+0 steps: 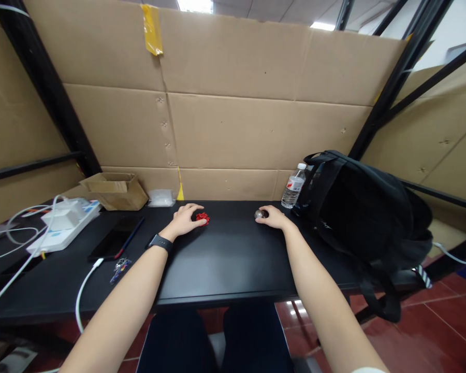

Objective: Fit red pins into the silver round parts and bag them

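My left hand (pixel 184 219) rests on the black desk, its thumb and fingers curved around a small red bumpy object (pixel 203 218). The exact kind of this red thing is too small to make out. A dark watch is on that wrist. Across from it, my right hand (pixel 273 216) has its thumb and fingertips around a small round silvery object (pixel 260 214), which sits at desk level. Part of each object is covered by the fingers. A stretch of bare desk (pixel 229 248) lies between the two hands.
On the right stand a water bottle (pixel 294 186) and a large black backpack (pixel 368 212). To the left are a tablet (pixel 114 239), keys (pixel 120 270), a power strip (pixel 64 230) with white cables, a cardboard box (pixel 118 190) and a clear plastic packet (pixel 161 198). Cardboard walls (pixel 233 129) close the back.
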Tool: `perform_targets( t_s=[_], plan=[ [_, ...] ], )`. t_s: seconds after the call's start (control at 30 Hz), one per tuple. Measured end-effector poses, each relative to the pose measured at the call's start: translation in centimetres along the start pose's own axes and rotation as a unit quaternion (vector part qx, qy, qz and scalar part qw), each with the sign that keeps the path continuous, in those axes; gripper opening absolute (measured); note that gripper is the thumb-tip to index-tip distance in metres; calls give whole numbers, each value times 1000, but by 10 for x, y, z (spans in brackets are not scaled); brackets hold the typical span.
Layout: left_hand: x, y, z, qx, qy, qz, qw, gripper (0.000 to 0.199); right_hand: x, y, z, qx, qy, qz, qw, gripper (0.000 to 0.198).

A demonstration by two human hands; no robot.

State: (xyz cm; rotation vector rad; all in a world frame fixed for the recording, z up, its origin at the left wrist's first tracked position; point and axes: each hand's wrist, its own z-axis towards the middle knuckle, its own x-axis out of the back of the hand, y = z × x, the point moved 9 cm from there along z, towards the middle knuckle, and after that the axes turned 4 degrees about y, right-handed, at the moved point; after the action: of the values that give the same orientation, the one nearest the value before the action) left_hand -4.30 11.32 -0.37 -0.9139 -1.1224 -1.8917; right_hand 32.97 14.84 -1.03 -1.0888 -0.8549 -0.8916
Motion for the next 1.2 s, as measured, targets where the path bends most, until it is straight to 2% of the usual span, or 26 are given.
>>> perform_targets(
  t_s=[0.1,0.2,0.5,0.8,1.03,1.2],
  plan=[
    [1,7,2,-3,19,-9,1000,34,3,-4,0,22,3,41,999,48],
    [-5,6,3,-2,14,-19,1000,28,5,-6,0,41,6,60,997,45],
    [-13,-3,7,-12,35,-37,999,23,3,-13,-1,63,-3,146,987,46],
    [-19,-6,11,-6,18,-38,999,23,1,-15,0,73,1,131,989,40],
    [-11,0,8,-5,43,-44,998,23,0,-16,0,83,4,125,989,37],
    [7,12,5,-3,77,-47,996,21,4,-20,-1,105,16,96,990,33]
  ],
)
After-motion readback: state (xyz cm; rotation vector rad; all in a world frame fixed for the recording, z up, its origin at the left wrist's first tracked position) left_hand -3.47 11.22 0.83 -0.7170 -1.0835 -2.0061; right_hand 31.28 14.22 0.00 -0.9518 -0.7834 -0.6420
